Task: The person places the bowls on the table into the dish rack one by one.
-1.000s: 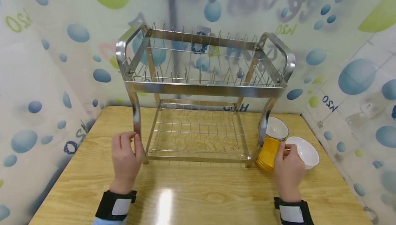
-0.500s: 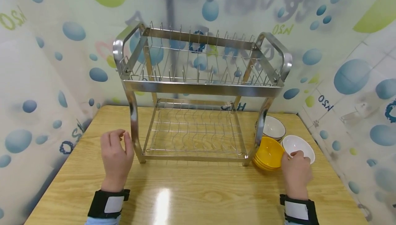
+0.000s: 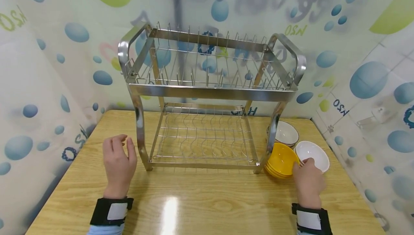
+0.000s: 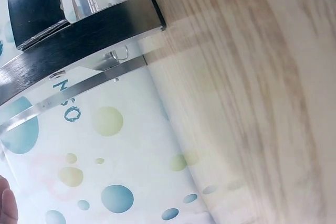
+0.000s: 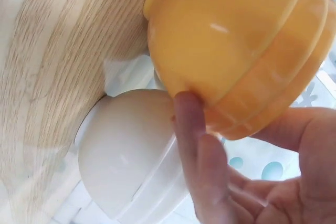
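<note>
At the right, a stack of yellow bowls (image 3: 282,159) stands on the table against the rack's front right leg. My right hand (image 3: 308,183) is at the stack's right side; in the right wrist view its fingertips (image 5: 189,106) press the outer wall of the yellow bowls, and the thumb reaches over the rim, its tip hidden. Beside them stand white bowls (image 3: 313,155), close to the backs of my fingers. My left hand (image 3: 119,166), fingers loosely bent and holding nothing, is left of the two-tier metal dish rack (image 3: 207,92).
Dark-rimmed white bowls (image 3: 287,133) stand behind the yellow stack, partly hidden by the rack's right leg. Wire slots line both tiers of the rack. The wooden table (image 3: 207,202) meets a patterned wall covering (image 3: 365,127) at the back and sides.
My right hand first moved right and off the front of the yellow bowls, then slightly left onto their rim. My left hand drifted left, away from the rack's leg. The bowls stayed put.
</note>
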The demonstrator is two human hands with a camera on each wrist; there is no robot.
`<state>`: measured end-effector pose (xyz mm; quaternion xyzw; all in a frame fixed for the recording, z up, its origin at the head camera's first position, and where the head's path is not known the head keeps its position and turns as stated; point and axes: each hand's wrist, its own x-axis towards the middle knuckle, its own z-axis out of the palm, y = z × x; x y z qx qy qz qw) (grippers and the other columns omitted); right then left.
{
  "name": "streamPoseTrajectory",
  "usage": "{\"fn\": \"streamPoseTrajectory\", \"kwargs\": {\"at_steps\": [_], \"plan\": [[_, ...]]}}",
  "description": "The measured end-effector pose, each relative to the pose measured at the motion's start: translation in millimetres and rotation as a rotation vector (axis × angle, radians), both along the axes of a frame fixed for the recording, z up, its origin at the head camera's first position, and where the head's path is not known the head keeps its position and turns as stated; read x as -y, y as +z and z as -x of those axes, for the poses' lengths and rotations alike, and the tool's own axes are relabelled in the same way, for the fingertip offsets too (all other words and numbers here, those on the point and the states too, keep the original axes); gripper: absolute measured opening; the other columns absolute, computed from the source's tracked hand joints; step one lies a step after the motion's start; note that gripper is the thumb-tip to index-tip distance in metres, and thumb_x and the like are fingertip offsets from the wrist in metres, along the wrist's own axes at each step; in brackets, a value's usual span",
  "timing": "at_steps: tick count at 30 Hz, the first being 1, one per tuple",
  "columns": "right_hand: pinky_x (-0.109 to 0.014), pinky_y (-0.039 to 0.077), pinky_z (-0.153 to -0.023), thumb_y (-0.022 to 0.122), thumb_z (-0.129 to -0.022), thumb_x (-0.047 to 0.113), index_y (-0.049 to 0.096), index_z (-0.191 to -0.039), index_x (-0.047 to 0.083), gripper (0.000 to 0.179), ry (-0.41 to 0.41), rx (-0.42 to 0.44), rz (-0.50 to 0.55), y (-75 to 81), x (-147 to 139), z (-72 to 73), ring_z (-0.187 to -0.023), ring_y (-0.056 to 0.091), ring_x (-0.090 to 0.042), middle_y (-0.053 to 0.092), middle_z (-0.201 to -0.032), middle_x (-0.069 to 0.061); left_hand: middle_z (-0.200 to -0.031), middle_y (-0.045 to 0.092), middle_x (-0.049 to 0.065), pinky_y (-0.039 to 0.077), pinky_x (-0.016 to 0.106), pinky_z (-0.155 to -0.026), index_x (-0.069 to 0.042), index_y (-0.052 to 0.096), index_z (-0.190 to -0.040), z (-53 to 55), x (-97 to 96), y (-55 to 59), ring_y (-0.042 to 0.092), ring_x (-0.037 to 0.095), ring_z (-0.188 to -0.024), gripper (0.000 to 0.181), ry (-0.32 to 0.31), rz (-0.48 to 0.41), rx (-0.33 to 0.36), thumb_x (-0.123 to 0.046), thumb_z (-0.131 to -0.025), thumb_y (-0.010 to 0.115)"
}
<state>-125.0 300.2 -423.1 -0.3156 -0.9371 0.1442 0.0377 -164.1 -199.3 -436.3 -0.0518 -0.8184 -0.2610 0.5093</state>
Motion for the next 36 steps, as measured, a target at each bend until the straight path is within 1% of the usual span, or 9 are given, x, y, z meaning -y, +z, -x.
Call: {"fn": "streamPoseTrajectory", "kwargs": {"at_steps": [5,7,11,14,17,22,27,36], "plan": [[-0.041,0.045,-0.046,0.055,-0.090,0.021,0.036,-0.113,-0.012,0.044,-0.022,-0.047,0.011,-0.2,4.6,0.5,-0.056,0.053,-0.038,0.052,-0.067,-0.028,-0.089,0.046,0.028,0.038,0.039,-0.066,0.013,0.054,-0.098,0.7,1.8,-3.2,0.048,0.039,-0.080,0.021,0.004,-0.001,0.012,-0.007,-0.093,0.052],[-0.043,0.046,-0.047,0.056,-0.089,0.019,0.036,-0.111,-0.014,0.045,-0.013,-0.063,0.005,-0.7,5.2,0.5,-0.057,0.054,-0.040,0.052,-0.067,-0.029,-0.089,0.046,0.028,0.038,0.039,-0.067,0.013,0.054,-0.098,1.4,2.2,-4.0,0.048,0.039,-0.080,0.022,0.005,-0.003,0.015,-0.008,-0.093,0.052],[-0.043,0.046,-0.049,0.056,-0.088,0.016,0.046,-0.100,-0.018,0.038,0.024,-0.103,-0.010,-3.1,4.1,0.5,-0.058,0.055,-0.039,0.055,-0.070,-0.030,-0.089,0.046,0.027,0.038,0.040,-0.067,0.013,0.054,-0.099,2.6,2.0,-5.3,0.049,0.039,-0.081,0.023,0.001,-0.008,0.026,-0.009,-0.093,0.051],[-0.040,0.042,-0.048,0.055,-0.088,0.014,0.057,-0.090,-0.019,0.033,0.054,-0.132,-0.007,-5.5,2.0,1.3,-0.055,0.053,-0.034,0.057,-0.065,-0.025,-0.090,0.046,0.027,0.038,0.040,-0.067,0.012,0.054,-0.100,2.8,0.9,-6.0,0.049,0.038,-0.082,0.022,-0.001,-0.008,0.035,-0.008,-0.093,0.052],[-0.036,0.038,-0.048,0.053,-0.088,0.014,0.062,-0.085,-0.018,0.034,0.074,-0.108,0.007,-7.8,0.2,2.7,-0.051,0.050,-0.030,0.055,-0.058,-0.019,-0.091,0.047,0.026,0.037,0.040,-0.067,0.012,0.054,-0.101,3.0,-0.5,-6.4,0.049,0.038,-0.082,0.021,-0.006,-0.006,0.037,-0.006,-0.092,0.054],[-0.033,0.037,-0.049,0.053,-0.088,0.017,0.060,-0.084,-0.019,0.037,0.096,-0.055,0.060,-9.6,-1.6,4.8,-0.053,0.050,-0.029,0.053,-0.057,-0.017,-0.091,0.048,0.026,0.034,0.037,-0.066,0.012,0.056,-0.101,4.1,-2.1,-7.9,0.049,0.038,-0.082,0.020,-0.011,-0.006,0.036,-0.003,-0.089,0.057],[-0.033,0.037,-0.048,0.052,-0.088,0.018,0.060,-0.083,-0.019,0.037,0.097,-0.049,0.074,-8.8,-2.5,5.0,-0.054,0.051,-0.029,0.053,-0.059,-0.018,-0.091,0.048,0.026,0.034,0.037,-0.067,0.012,0.056,-0.102,4.7,-2.8,-7.9,0.049,0.038,-0.083,0.020,-0.014,-0.013,0.040,-0.003,-0.089,0.058],[-0.032,0.037,-0.047,0.050,-0.087,0.012,0.060,-0.084,-0.019,0.033,0.079,-0.049,0.076,-8.4,-1.2,7.4,-0.053,0.051,-0.029,0.053,-0.059,-0.019,-0.092,0.048,0.026,0.034,0.035,-0.068,0.011,0.056,-0.103,5.8,-3.4,-10.1,0.049,0.038,-0.084,0.021,-0.027,-0.046,0.048,-0.004,-0.088,0.059]]}}
